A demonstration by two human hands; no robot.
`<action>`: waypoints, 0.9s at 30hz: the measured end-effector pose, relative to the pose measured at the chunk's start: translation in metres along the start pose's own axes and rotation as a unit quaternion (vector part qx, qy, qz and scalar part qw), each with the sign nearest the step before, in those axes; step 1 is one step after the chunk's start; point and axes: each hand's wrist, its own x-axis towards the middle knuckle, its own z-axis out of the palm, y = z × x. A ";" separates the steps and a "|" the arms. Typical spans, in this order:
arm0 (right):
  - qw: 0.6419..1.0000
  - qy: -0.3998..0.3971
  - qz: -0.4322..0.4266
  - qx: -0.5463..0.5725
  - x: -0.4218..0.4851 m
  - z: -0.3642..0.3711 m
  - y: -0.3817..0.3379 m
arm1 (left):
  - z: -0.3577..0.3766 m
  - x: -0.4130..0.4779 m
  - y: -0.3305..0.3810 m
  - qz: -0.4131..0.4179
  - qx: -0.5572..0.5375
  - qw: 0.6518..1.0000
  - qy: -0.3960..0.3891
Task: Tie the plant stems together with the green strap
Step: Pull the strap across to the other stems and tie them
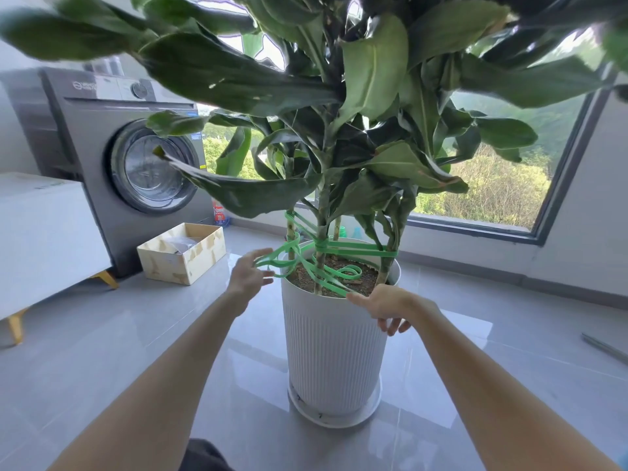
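Left grip (246, 277) on green strap (353, 248); leaves (238, 79) overhead, box (183, 256), washer (136, 158) behind

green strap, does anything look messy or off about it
Yes. The green strap is wound unevenly: level bands join the stems, one run slants up the left stem, and slack loops lie on the soil and bulge past the left rim of the white pot by the left hand.
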 end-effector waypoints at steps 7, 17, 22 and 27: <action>1.000 -0.016 -0.001 0.005 -0.006 0.002 -0.004 | -0.010 -0.006 -0.005 -0.027 0.205 0.978 0.035; 0.920 0.269 -0.125 0.256 0.009 0.002 -0.021 | 0.002 -0.006 0.018 -0.062 0.244 0.967 -0.031; 0.884 0.345 -0.156 0.274 0.007 0.002 -0.019 | 0.007 -0.008 0.022 -0.087 0.226 0.968 -0.066; 0.882 0.346 -0.186 0.260 0.007 0.005 -0.010 | -0.002 -0.012 0.032 -0.113 0.165 0.976 -0.087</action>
